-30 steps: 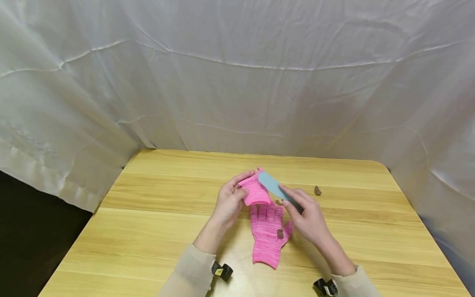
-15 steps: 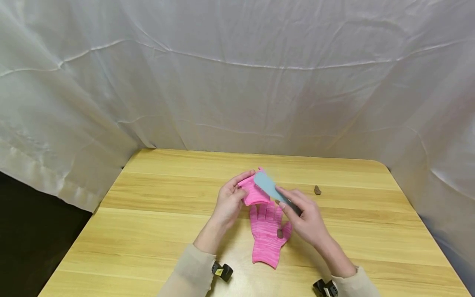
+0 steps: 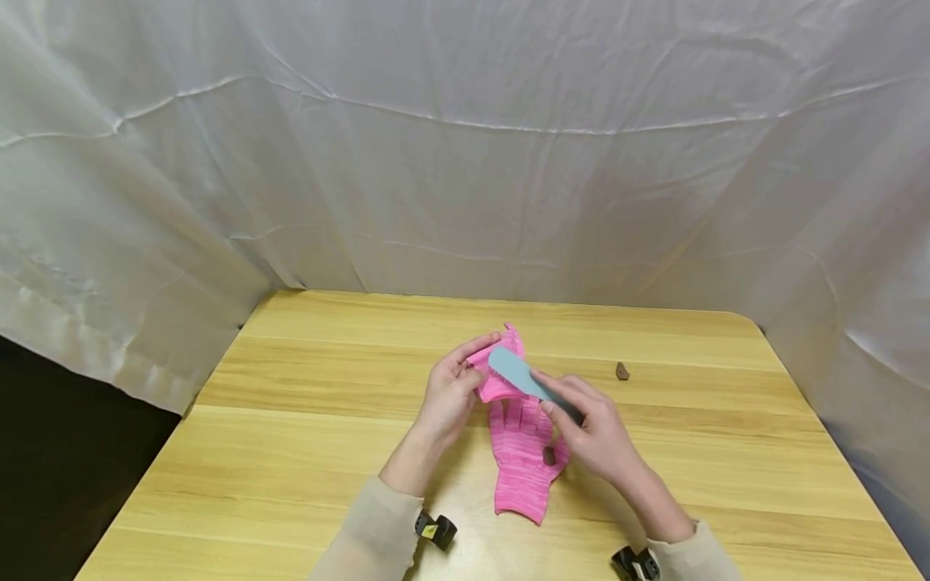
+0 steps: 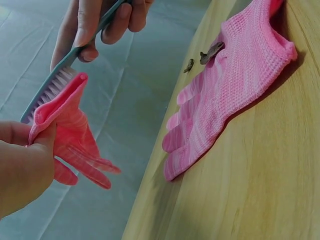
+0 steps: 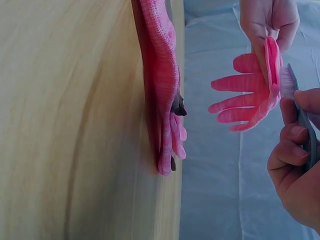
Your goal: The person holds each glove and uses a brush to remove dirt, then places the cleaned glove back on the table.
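One pink glove (image 3: pixel 519 466) lies on the table (image 3: pixel 327 468), fingers pointing away from the person, with a brown lump (image 3: pixel 548 456) resting near its thumb. Beyond it, the right hand (image 3: pixel 599 432) grips the brush (image 3: pixel 512 369) by the handle, bristles (image 4: pixel 57 86) turned to meet the cloth. The left hand (image 3: pixel 445 395) pinches a second glove (image 5: pixel 255 95) by its cuff above the table, presumably to keep the cuff steady against the brush. Farther off, another brown lump (image 3: pixel 622 371) rests on the table before a pale curtain (image 3: pixel 465 202)
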The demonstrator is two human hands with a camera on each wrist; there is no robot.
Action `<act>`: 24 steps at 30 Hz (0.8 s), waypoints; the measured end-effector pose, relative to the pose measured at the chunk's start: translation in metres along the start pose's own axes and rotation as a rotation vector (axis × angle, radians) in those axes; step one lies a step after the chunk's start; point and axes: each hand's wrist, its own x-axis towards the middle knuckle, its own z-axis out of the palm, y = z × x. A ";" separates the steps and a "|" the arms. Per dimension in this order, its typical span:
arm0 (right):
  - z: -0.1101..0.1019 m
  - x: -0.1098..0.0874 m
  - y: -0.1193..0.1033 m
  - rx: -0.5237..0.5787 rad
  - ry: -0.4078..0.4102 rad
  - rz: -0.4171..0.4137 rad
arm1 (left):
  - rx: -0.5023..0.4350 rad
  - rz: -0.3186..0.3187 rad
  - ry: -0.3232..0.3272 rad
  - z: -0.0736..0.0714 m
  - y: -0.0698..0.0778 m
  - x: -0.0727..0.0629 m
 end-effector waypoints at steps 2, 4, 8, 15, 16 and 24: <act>0.000 0.000 0.000 -0.007 0.001 0.007 | 0.003 0.001 0.000 0.000 0.000 0.000; 0.000 0.000 0.000 -0.013 0.004 0.008 | 0.004 0.000 0.002 0.000 0.000 0.000; 0.000 0.000 0.001 -0.022 0.009 0.007 | 0.001 -0.002 0.006 0.000 0.000 0.000; -0.002 0.001 0.003 -0.017 0.017 0.003 | -0.004 -0.002 0.004 0.001 0.001 0.000; -0.002 0.001 0.003 -0.015 0.017 0.004 | -0.004 -0.003 0.005 0.001 0.001 0.000; -0.003 0.002 0.004 -0.015 0.023 -0.006 | -0.009 -0.009 0.012 0.001 0.001 0.000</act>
